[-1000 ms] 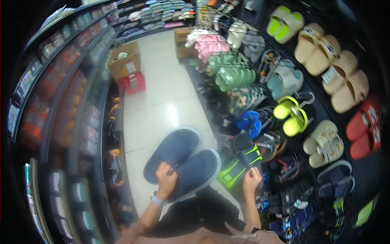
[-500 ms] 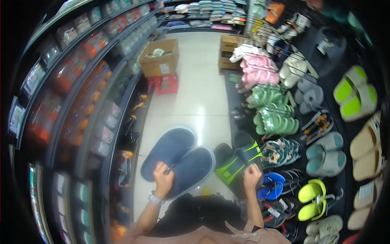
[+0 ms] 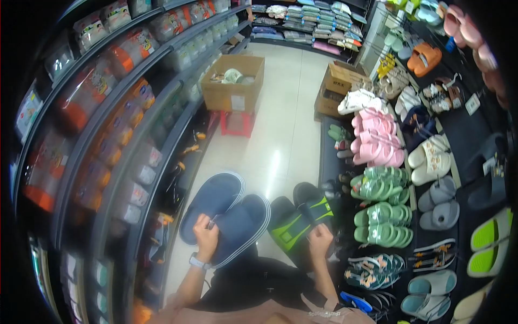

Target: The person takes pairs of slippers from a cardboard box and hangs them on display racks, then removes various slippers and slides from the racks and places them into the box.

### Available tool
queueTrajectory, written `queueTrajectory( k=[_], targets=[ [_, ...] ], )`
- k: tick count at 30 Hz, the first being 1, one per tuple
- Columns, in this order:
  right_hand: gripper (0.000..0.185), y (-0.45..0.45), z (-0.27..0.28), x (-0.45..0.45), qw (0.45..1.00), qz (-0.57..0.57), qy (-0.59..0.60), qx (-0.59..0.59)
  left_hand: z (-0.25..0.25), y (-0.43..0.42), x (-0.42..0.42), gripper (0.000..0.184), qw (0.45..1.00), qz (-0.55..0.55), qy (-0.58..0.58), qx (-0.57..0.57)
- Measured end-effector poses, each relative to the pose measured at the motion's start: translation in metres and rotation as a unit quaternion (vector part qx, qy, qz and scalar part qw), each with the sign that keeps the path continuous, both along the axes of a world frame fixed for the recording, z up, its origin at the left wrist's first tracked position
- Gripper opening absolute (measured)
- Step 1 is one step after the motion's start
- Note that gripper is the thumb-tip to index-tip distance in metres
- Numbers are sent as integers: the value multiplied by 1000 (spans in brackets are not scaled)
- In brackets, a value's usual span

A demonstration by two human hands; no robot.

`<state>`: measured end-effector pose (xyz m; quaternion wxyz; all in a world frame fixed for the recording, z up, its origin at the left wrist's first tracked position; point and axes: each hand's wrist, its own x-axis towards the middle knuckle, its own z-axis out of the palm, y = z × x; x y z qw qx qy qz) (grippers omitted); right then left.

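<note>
A pair of navy blue slippers with white-striped edges hangs from my left hand, whose fingers are closed at the near side of the pair. A watch sits on that wrist. To the right, my right hand is closed at a pair of black slippers with bright green straps. Both pairs are held up over the floor, side by side and slightly apart. Whatever hook or tag my fingers pinch is mostly hidden.
Shelves of packaged goods line the left. A cardboard box rests on a red stool in the aisle. Racks of green slippers and pink slippers stand on the right; folded goods fill the back shelves.
The view has turned rightward and along the aisle, so racks, box and stool appear shifted. Both hands still hold their slippers, which now sit slightly further left in view.
</note>
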<state>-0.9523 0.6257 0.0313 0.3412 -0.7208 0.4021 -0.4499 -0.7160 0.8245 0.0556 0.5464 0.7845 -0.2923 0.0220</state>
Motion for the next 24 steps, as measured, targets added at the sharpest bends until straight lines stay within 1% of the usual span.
queueTrajectory(
  k=[3,6,8,9,10,13,17,20,22,24],
  targets=[
    [14,-46,0,59,1000,5,-12,16,12,-47,64,11,1000,2,12,1],
    [15,-92,5,118,999,3,-8,35,16,-94,130,11,1000,-4,-10,10],
    [15,-120,10,153,1000,-5,11,28,12,-119,164,18,999,-4,-30,-13],
    [14,-129,10,171,999,-16,24,21,14,-129,179,16,999,-7,-34,4],
    [13,-142,7,185,999,-8,5,35,13,-140,193,16,999,-10,-35,11],
    [12,-184,-5,230,999,-9,-4,44,6,-174,235,8,1000,-7,3,9],
    [12,-249,-18,294,998,2,4,55,-7,-222,294,8,999,19,8,36],
    [13,-302,-33,349,997,8,-23,68,-20,-265,347,8,999,32,4,23],
    [14,-341,-39,388,993,10,-50,106,-19,-295,383,8,998,40,-7,41],
    [15,-390,-40,432,992,23,-55,111,-7,-333,423,9,997,50,-18,59]
  ],
)
